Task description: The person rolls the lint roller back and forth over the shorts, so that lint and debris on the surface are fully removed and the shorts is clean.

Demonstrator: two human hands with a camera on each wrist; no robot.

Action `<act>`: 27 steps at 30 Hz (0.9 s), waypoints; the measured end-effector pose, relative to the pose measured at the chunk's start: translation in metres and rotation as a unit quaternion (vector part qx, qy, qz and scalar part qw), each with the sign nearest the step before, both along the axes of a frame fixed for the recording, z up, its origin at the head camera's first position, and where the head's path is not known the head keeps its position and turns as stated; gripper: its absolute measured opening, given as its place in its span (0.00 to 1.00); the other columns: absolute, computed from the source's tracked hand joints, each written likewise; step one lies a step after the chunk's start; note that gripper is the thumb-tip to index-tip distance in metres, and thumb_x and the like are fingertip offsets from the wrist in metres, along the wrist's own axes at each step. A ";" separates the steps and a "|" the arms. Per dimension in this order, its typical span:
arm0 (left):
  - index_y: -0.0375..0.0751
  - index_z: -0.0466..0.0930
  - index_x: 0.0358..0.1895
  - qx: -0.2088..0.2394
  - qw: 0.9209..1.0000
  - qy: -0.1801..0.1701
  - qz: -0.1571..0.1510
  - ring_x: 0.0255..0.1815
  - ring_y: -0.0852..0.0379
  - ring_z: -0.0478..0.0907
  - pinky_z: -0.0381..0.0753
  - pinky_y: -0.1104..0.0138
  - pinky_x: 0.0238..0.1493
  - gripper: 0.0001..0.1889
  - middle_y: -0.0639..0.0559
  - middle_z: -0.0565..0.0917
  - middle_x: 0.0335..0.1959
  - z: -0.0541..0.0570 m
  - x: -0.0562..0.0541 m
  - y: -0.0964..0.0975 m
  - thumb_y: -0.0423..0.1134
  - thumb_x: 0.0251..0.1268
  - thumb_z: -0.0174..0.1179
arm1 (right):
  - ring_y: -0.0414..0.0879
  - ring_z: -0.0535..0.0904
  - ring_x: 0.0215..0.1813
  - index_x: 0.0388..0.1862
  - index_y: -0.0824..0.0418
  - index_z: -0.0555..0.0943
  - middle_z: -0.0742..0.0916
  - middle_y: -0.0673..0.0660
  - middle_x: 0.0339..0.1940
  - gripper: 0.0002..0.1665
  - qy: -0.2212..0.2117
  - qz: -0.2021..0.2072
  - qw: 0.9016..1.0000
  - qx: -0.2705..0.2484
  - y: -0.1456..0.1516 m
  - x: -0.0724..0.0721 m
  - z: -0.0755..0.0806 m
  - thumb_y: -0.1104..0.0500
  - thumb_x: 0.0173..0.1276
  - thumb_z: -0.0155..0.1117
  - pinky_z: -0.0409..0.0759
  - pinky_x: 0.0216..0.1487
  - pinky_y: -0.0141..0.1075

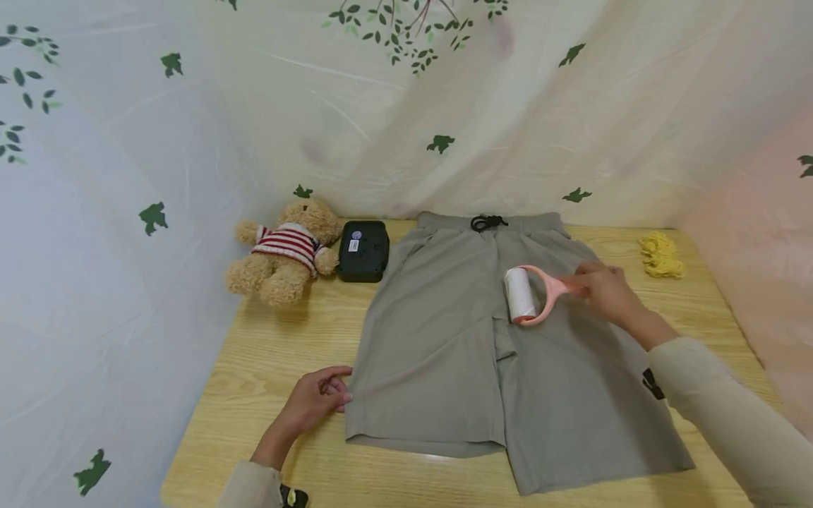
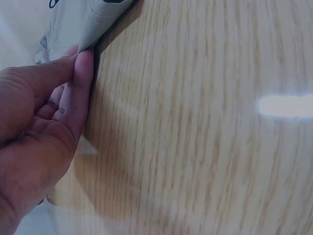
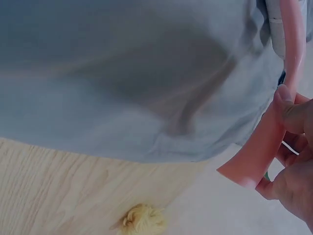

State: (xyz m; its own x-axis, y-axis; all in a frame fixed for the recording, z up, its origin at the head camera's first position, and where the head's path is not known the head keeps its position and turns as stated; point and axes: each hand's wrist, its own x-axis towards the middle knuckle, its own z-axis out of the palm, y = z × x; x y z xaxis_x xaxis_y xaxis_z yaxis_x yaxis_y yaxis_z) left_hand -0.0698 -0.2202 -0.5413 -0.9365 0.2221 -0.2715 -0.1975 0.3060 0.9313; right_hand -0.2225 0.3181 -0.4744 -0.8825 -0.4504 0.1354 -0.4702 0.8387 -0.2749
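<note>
Grey shorts [image 1: 432,353] lie spread on the wooden table, waistband and black drawstring at the far side. My right hand [image 1: 606,289] grips the pink handle of a lint roller [image 1: 521,295], whose white roll is over the middle of the shorts. Whether the roll touches the cloth I cannot tell. In the right wrist view, thumb and fingers curl round the handle [image 3: 261,142]. At the left leg's outer edge, my left hand [image 1: 315,398] pinches the cloth near the hem; the left wrist view shows the fabric [image 2: 83,29] between thumb and fingers.
A teddy bear [image 1: 286,250] in a red-and-white striped shirt lies at the back left. Beside it is a black case [image 1: 363,252]. A yellow yarn bundle [image 1: 662,255] lies at the back right. Leaf-patterned sheeting [image 1: 356,127] hangs behind and at the sides of the table.
</note>
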 end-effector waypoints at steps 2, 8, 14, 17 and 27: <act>0.25 0.74 0.59 0.001 1.000 -0.001 0.002 0.27 0.56 0.79 0.87 0.62 0.31 0.24 0.42 0.79 0.32 0.000 0.000 0.000 0.24 0.57 0.65 | 0.54 0.73 0.38 0.51 0.64 0.84 0.79 0.55 0.31 0.21 -0.007 -0.002 1.000 0.007 0.001 -0.001 -0.003 0.74 0.57 0.65 0.62 0.44 0.67; 0.26 0.74 0.59 -0.001 1.000 0.005 -0.001 0.27 0.57 0.79 0.87 0.63 0.31 0.24 0.42 0.79 0.32 -0.001 0.000 0.000 0.24 0.57 0.65 | 0.55 0.73 0.38 0.50 0.66 0.84 0.80 0.56 0.31 0.21 -0.008 -0.017 1.000 0.015 0.010 0.001 -0.001 0.74 0.56 0.67 0.65 0.41 0.67; 0.26 0.74 0.59 -0.001 1.000 0.001 0.001 0.27 0.56 0.79 0.87 0.63 0.31 0.24 0.42 0.79 0.32 0.000 0.000 0.000 0.24 0.57 0.65 | 0.58 0.74 0.39 0.52 0.67 0.83 0.81 0.59 0.34 0.23 0.008 -0.041 0.999 0.033 0.039 0.004 0.002 0.74 0.55 0.66 0.67 0.38 0.69; 0.26 0.73 0.59 0.000 1.000 0.001 -0.001 0.27 0.54 0.79 0.87 0.62 0.31 0.24 0.42 0.79 0.33 0.000 0.000 0.000 0.24 0.57 0.64 | 0.61 0.75 0.39 0.53 0.68 0.81 0.81 0.61 0.35 0.23 -0.002 -0.064 0.997 0.044 0.060 0.006 0.001 0.73 0.57 0.64 0.66 0.38 0.70; 0.26 0.73 0.60 0.005 1.000 0.002 -0.006 0.27 0.53 0.79 0.86 0.61 0.31 0.25 0.41 0.79 0.33 0.002 0.000 0.000 0.24 0.57 0.64 | 0.71 0.73 0.43 0.58 0.68 0.77 0.80 0.71 0.40 0.27 -0.057 -0.135 0.985 0.093 0.111 0.017 0.007 0.70 0.57 0.62 0.66 0.36 0.70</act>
State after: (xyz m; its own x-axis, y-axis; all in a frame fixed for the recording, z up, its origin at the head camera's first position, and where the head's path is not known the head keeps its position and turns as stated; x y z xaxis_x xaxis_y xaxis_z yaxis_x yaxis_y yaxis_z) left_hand -0.0698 -0.2204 -0.5394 -0.9348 0.2354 -0.2660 -0.1906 0.2997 0.9348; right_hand -0.2059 0.4295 -0.4670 -0.9781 -0.2054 -0.0339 -0.1987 0.9697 -0.1420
